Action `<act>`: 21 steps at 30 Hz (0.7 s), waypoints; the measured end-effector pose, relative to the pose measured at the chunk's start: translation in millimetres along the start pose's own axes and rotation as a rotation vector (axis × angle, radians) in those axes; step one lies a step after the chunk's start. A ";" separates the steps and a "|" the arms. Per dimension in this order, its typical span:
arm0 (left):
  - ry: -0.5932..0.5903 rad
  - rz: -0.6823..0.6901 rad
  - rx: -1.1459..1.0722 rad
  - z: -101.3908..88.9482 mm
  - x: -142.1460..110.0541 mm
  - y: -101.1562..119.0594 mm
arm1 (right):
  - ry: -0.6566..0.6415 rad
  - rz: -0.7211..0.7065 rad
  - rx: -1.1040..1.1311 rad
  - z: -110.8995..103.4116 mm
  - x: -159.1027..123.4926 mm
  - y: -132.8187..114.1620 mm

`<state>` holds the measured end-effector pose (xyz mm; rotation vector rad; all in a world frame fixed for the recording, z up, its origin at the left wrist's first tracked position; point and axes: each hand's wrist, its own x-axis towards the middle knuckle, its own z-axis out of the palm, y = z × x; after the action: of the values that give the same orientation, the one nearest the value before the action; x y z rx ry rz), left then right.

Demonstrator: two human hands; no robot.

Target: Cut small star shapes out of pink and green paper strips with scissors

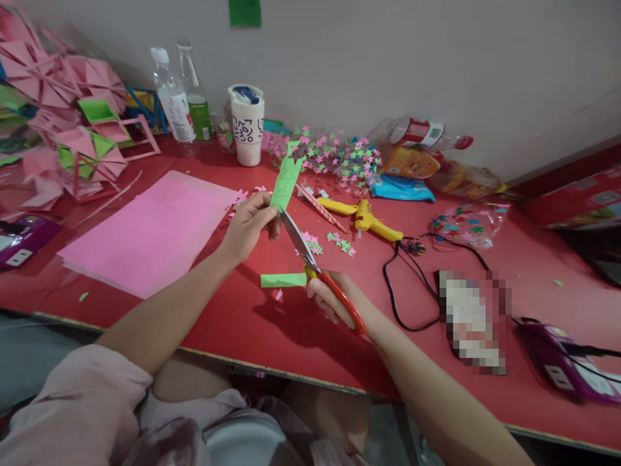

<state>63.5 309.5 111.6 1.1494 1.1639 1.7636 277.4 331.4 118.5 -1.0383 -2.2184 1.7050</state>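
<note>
Between the fingers of my left hand (252,223) is a strip of green paper (286,178) with drawn lines on it. My right hand (334,301) grips a pair of scissors (303,249) with red handles. Their blade tips meet the lower end of the strip beside my left fingertips; I cannot tell how far the blades are parted. Below them, another green paper strip (284,280) lies on the red table, close to my right hand. Small pink and green paper stars (342,244) lie behind the scissors.
Pink paper sheets (150,226) lie at left. A yellow glue gun (376,222), a yellow cutter (338,206) and a striped pencil (323,208) are behind my hands. Bottles (174,107), a white cup (248,126) and a clear container of stars (334,158) line the wall. A black cord (388,278) loops at right.
</note>
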 end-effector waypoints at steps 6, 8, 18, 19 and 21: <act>-0.014 -0.004 -0.035 0.2 -0.4 1.0 | -0.032 0.061 0.013 -1.0 3.9 2.4; -0.014 0.004 -0.029 0.2 -0.4 1.1 | -0.013 0.064 0.019 -0.5 4.1 1.1; -0.001 -0.003 -0.032 -0.2 0.5 -1.7 | 0.039 0.069 0.056 4.2 0.1 -7.2; -0.004 -0.012 -0.047 -0.1 0.3 -1.9 | 0.039 0.070 0.065 4.9 0.0 -7.8; -0.009 -0.028 -0.071 0.3 -0.3 -2.0 | 0.044 0.078 0.078 6.1 0.1 -9.0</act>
<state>64.1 310.0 109.7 1.0929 1.0983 1.7622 270.4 325.7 124.5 -1.1465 -2.0933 1.7673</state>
